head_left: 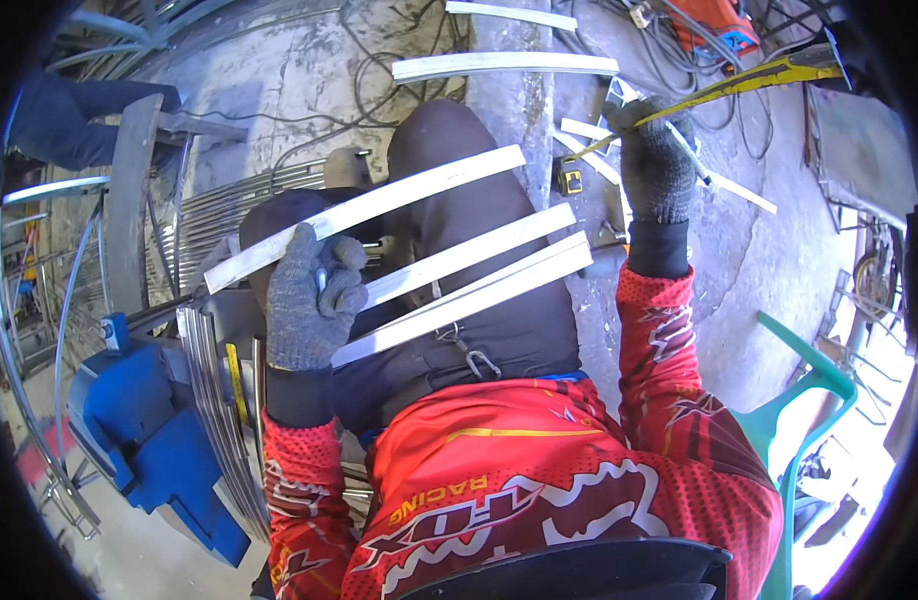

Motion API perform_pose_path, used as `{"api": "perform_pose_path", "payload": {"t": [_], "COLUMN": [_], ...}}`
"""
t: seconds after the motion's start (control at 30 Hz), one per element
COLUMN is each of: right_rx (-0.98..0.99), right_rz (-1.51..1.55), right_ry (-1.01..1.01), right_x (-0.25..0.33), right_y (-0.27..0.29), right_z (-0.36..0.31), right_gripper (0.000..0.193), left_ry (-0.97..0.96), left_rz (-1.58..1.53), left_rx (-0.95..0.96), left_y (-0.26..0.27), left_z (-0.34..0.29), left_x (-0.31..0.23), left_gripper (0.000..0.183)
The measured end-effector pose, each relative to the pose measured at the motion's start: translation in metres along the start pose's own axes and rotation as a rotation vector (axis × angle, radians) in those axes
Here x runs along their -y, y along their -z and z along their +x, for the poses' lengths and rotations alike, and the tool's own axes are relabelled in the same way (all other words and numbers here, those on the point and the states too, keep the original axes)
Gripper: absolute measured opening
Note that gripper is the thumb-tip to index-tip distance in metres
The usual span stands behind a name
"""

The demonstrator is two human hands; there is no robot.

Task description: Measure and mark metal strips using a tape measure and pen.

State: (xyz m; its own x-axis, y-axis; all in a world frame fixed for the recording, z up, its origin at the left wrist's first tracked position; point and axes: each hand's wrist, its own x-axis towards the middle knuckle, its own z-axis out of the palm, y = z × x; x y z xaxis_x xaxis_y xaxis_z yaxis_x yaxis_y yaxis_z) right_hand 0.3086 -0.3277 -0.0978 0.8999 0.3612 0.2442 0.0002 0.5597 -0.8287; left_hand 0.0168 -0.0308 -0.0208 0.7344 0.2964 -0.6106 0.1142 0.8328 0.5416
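Observation:
My left hand (pixel 314 298), in a grey knit glove, is closed around pale metal strips over my lap. Its fingers curl at the end of the middle strip (pixel 469 252). A longer upper strip (pixel 379 212) passes under one fingertip, and a lower strip (pixel 469 300) runs out beside the palm. My right hand (pixel 659 160), gloved alike, is raised on the right and closed on a yellow measuring tape blade (pixel 744 80), which bends away to the upper right. A thin pen-like stick (pixel 691 155) also shows at that hand; its grip is partly hidden.
More pale strips (pixel 504 67) lie on the concrete floor ahead. A yellow-and-black tape measure case (pixel 572 181) sits near my right knee. Cables, an orange machine (pixel 714 25), a green plastic chair (pixel 809 375), a blue machine (pixel 149 440) and bundled metal tubes (pixel 219 400) surround me. Another person's leg (pixel 69 120) shows far left.

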Motion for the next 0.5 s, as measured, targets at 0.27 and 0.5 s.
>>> {"api": "perform_pose_path", "payload": {"t": [0.27,0.5], "right_rx": [-0.076,-0.068], "right_rz": [-0.007,-0.022], "right_ry": [-0.061,-0.005], "right_x": [-0.001,-0.008], "right_y": [-0.004,0.007], "right_z": [-0.002,0.000], "right_gripper": [0.026,0.026], "left_ry": [0.061,-0.471], "left_rz": [0.260,1.321], "left_rx": [-0.013,-0.027], "left_y": [-0.004,-0.040], "left_z": [-0.034,-0.045], "left_x": [0.006,-0.016], "left_gripper": [0.047,0.033]}}
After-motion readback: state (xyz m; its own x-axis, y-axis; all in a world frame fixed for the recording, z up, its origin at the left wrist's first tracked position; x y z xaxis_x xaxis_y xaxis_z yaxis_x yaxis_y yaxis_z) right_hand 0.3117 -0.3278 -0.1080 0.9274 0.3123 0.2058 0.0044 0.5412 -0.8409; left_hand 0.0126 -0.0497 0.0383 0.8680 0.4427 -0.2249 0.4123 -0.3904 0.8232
